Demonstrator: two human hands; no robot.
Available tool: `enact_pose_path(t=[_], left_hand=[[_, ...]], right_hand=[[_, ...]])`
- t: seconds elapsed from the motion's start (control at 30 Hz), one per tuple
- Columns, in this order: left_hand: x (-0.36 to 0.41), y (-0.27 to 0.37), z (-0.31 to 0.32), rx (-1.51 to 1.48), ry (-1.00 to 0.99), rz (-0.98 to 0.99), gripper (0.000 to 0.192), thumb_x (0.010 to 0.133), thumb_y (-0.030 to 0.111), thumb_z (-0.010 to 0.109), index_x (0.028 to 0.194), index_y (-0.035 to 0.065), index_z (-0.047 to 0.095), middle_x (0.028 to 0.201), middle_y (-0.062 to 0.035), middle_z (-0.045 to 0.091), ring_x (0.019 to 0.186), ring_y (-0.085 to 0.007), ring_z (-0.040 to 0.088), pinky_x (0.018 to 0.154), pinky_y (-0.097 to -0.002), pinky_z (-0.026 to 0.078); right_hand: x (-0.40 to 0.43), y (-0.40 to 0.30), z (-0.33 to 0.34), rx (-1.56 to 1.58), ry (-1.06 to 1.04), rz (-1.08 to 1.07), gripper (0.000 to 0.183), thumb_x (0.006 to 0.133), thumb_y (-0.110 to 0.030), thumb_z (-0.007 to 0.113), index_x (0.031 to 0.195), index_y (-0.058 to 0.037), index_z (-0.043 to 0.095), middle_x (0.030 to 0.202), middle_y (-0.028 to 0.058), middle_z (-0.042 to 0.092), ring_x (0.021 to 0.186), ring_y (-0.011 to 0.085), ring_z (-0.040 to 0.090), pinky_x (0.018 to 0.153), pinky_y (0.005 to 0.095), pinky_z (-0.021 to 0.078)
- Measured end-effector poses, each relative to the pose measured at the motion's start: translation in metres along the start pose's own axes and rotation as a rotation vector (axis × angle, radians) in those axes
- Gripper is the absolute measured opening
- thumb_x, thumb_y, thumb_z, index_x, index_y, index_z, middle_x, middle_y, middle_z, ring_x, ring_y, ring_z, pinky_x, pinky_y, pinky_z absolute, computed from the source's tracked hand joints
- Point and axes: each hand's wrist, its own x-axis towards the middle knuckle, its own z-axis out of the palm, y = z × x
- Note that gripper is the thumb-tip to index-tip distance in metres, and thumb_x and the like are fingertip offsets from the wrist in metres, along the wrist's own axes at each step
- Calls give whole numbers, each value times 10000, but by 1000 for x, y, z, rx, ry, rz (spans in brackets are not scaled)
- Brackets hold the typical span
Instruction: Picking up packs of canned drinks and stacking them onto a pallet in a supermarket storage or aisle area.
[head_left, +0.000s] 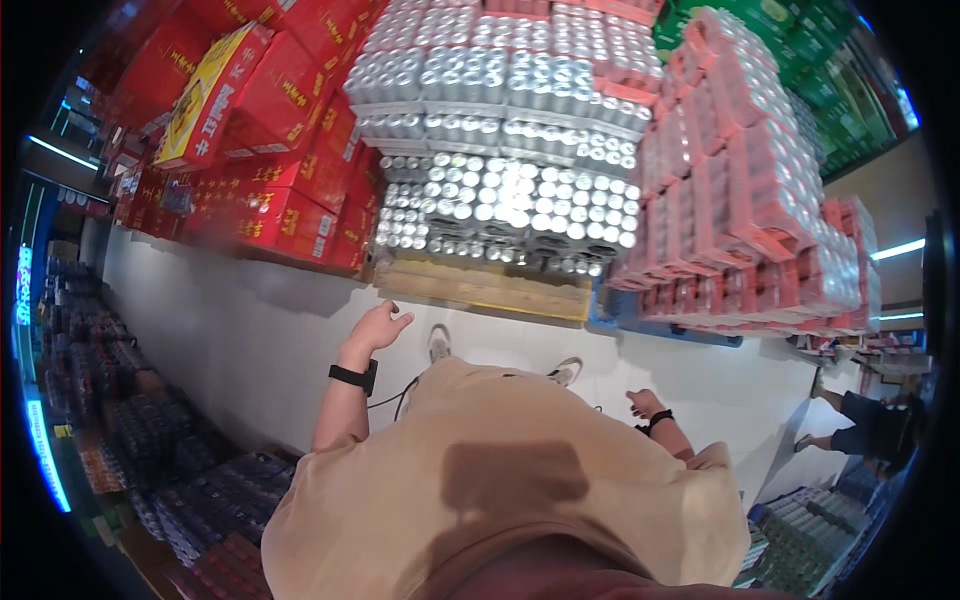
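My left hand (381, 327) hangs over the pale floor with thumb and fingers apart, holding nothing. A black band circles that wrist. Lower and to the right, my right hand (645, 403) hangs beside my body, fingers loosely bent, nothing seen in it. Before me rises a tall stack of shrink-wrapped silver cans (510, 187) in trays. It rests on a wooden pallet (480, 289) with a yellow edge. Of the two hands, the left is nearer to this pallet, apart from it.
Red cartons (277, 225) are stacked at left, a yellow-and-red carton (214, 97) among them. Pink-wrapped can packs (720, 187) stand at right on a blue pallet (667, 326). Green cartons (832, 97) rise behind. Another person (862, 424) is at far right. Dark packs (202, 502) lie lower left.
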Motion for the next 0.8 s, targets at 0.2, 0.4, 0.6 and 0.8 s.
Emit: enact_pose_path(t=[0.2, 0.4, 0.6, 0.8], left_hand=[[17, -144, -56, 101, 35, -73, 567, 836, 445, 559, 1142, -32, 545, 1101, -263, 586, 1050, -378, 559, 881, -428, 448], [47, -244, -78, 113, -65, -272, 577, 811, 439, 588, 1171, -9, 532, 1146, -239, 577, 1095, -369, 540, 922, -427, 433], [107, -228, -80, 125, -55, -56, 568, 785, 456, 624, 1111, -4, 555, 1114, -220, 598, 1064, -362, 559, 895, -418, 448], [161, -153, -56, 194, -139, 159, 488, 768, 363, 668, 1106, 26, 565, 1098, -201, 608, 1040, -345, 573, 868, -418, 461]], right_hand=[[-20, -90, 48, 254, 177, -147, 429, 837, -398, 576, 903, 24, 608, 760, 132, 648, 641, 216, 625, 553, 354, 472], [-89, -240, 39, 146, 372, -344, 433, 830, -385, 601, 939, 34, 592, 766, 153, 649, 705, 236, 638, 666, 340, 493], [-94, -224, 61, 69, 491, -386, 412, 835, -359, 614, 935, 40, 595, 751, 120, 643, 620, 190, 619, 573, 315, 496], [-66, -174, 124, 60, 51, 19, 466, 847, -407, 584, 898, 56, 609, 752, 139, 646, 573, 210, 614, 538, 350, 491]])
